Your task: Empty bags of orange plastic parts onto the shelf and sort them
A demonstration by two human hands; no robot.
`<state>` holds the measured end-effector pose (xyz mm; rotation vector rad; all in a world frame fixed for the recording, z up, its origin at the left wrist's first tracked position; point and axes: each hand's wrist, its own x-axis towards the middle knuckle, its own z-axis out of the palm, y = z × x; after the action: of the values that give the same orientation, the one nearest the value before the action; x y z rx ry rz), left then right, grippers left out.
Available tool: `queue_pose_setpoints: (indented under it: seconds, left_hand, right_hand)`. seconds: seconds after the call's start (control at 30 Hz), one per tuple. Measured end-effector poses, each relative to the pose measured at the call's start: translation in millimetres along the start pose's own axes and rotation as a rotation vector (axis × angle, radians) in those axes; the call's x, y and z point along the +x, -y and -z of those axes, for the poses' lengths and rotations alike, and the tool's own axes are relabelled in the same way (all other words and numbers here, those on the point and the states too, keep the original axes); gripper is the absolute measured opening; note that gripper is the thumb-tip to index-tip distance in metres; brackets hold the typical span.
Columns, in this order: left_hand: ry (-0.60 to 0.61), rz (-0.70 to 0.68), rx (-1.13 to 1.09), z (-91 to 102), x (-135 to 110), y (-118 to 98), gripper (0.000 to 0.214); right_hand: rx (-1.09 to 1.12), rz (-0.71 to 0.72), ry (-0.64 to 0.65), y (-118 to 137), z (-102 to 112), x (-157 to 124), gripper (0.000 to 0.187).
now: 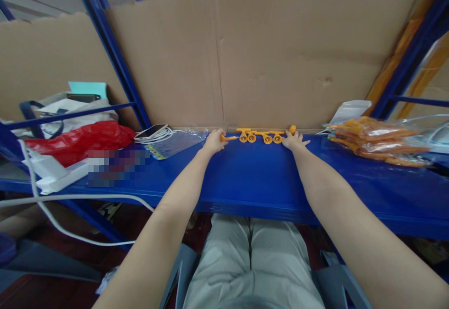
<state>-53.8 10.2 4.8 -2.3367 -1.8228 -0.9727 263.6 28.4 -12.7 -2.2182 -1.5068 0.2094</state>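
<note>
At the back of the blue shelf (249, 173), against the cardboard, lies a row of yellow-orange plastic parts. Several round cup-like pieces (268, 139) sit under thin yellow bars (243, 130). My left hand (213, 142) is at the left end of this row, its fingers closed around a yellow screw-shaped plastic part (229, 138) whose ridged shaft points right. At the right end my right hand (295, 141) rests with its fingers spread. It is beside a small yellow knob-like piece (292, 129); whether the fingertips touch it, I cannot tell.
Left of my hands are a clear plastic bag (178, 143), a phone (156, 131) with a coiled white cable, a red bag (84, 141) and a white power strip (63, 178). Bagged orange parts (375, 138) are piled at right. Cardboard (273, 51) closes the back; blue posts (112, 47) frame it.
</note>
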Motion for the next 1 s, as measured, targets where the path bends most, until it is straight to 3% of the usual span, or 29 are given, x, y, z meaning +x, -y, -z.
queue_pose_setpoints:
  seconds: [0.3,0.57,0.8,1.0]
  left_hand:
    - [0.033,0.091,-0.079,0.6,-1,2,0.025]
    - [0.059,0.208,-0.180,-0.2,0,1,0.025]
    - [0.124,0.315,-0.432,5.5,1,-2,0.027]
    - [0.119,0.498,-0.672,7.4,1,2,0.026]
  right_hand:
    - [-0.097,-0.004,0.058,-3,6,8,0.058]
    - [-0.169,0.006,0.091,-6,16,-5,0.054]
    - [-0.227,0.037,0.146,-20,29,-18,0.056]
    - [-0.203,0.084,0.120,-40,27,-10,0.054]
